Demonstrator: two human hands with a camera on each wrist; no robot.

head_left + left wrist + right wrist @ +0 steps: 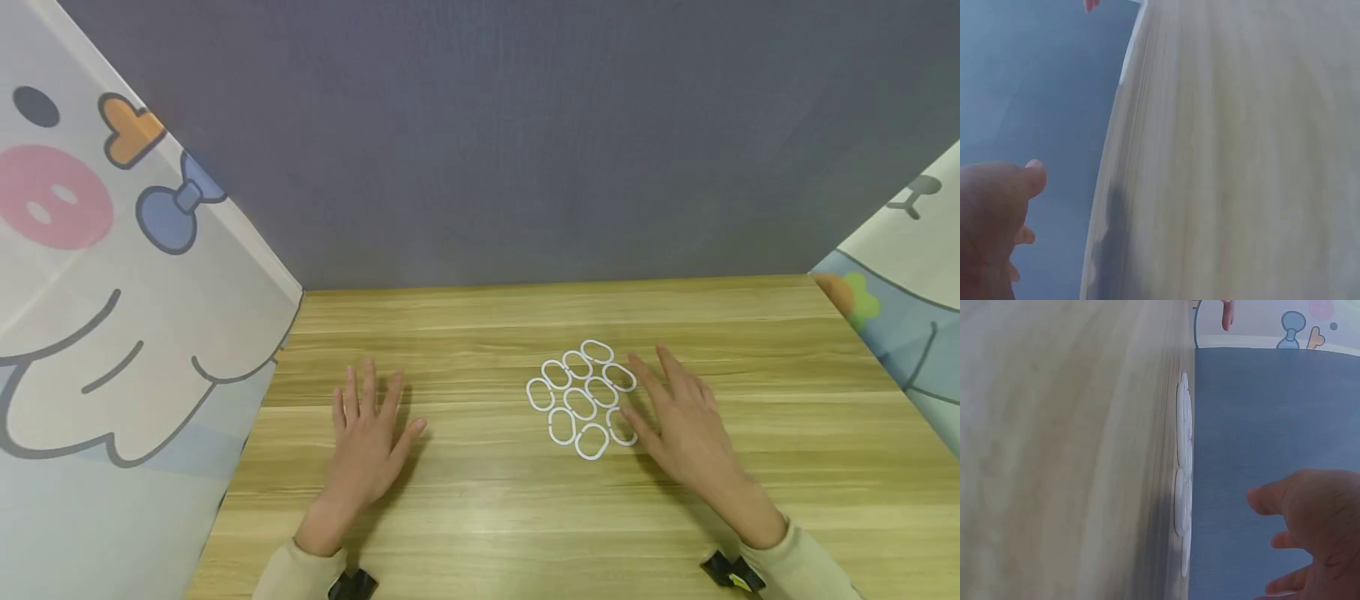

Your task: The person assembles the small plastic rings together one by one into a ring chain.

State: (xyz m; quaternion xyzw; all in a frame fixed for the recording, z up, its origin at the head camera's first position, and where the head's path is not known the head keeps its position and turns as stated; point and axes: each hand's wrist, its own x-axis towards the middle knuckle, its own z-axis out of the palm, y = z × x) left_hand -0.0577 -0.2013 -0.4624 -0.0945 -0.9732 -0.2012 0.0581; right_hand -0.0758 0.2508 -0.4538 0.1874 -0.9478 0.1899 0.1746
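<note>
Several white oval rings (580, 404), each with a small gap in its loop, lie flat in a cluster right of the middle of the wooden table. My right hand (686, 425) hovers at the cluster's right side, fingers spread, thumb overlapping the lower right ring (613, 427) in the head view. In the right wrist view the rings (1182, 500) appear edge-on along the tabletop, with the right hand (1316, 525) raised above the surface. Off to the left, my left hand (367, 454) is held over bare wood with its fingers spread and nothing in it.
The wooden table (465, 500) ends at a dark grey upright panel (510, 150) at the back. Side panels printed with cartoon animals stand left (150, 333) and right (915, 250). Both wrists carry black devices (731, 572) beside pale sleeves.
</note>
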